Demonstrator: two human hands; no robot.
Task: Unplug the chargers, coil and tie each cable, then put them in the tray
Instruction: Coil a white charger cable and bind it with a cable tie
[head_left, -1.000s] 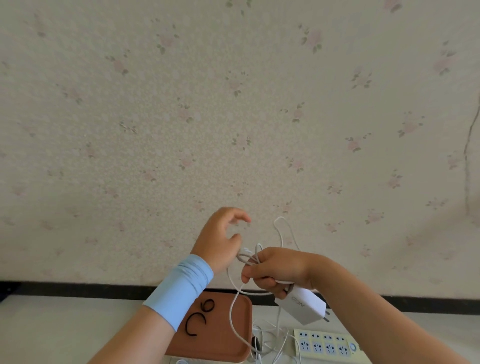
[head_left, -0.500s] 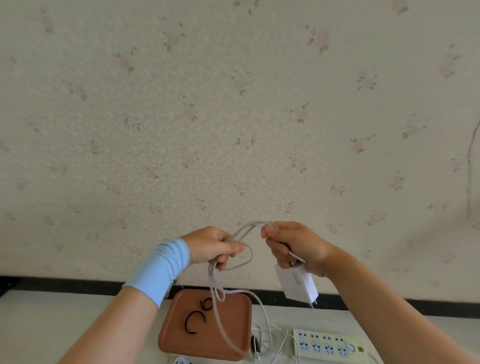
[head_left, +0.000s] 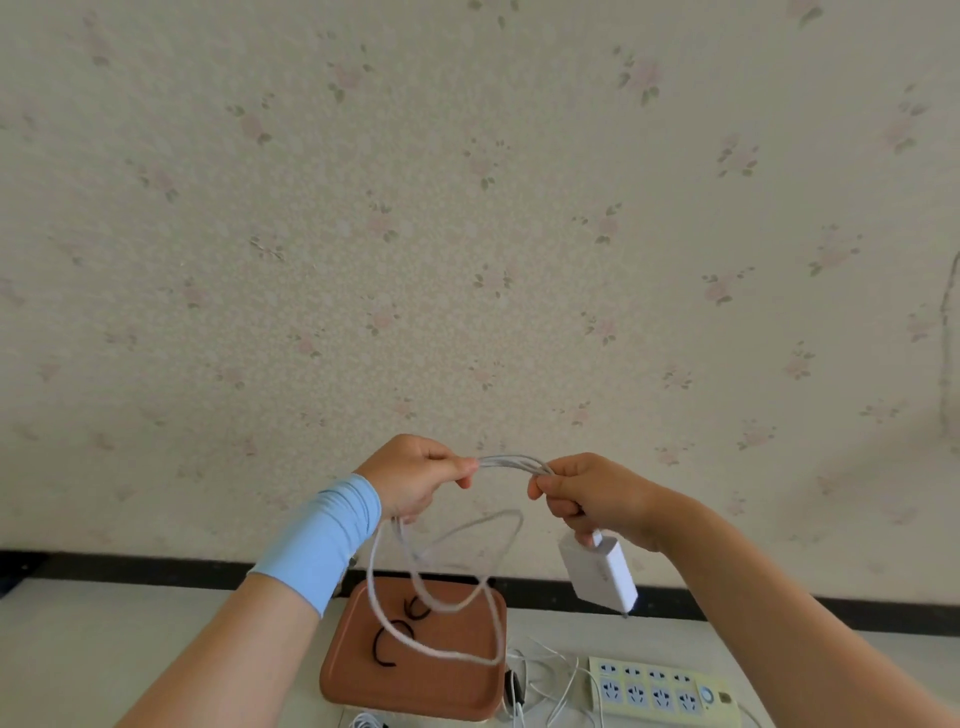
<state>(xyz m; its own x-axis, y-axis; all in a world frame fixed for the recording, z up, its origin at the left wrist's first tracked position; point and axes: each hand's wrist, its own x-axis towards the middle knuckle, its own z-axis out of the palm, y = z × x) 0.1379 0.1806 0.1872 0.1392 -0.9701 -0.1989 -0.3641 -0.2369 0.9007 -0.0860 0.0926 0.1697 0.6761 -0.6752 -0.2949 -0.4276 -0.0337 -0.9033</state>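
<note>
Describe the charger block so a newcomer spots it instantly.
Find the brown tray low in view. Above and right of it, the right hand grips a white cable, and the charger block hangs just beneath. Unlike the yellowish power strip below, it dangles mid-air.

Looks like a room in a home: faded floral wallpaper down to a dark skirting board, with a power strip and loose cables on a pale surface.
</note>
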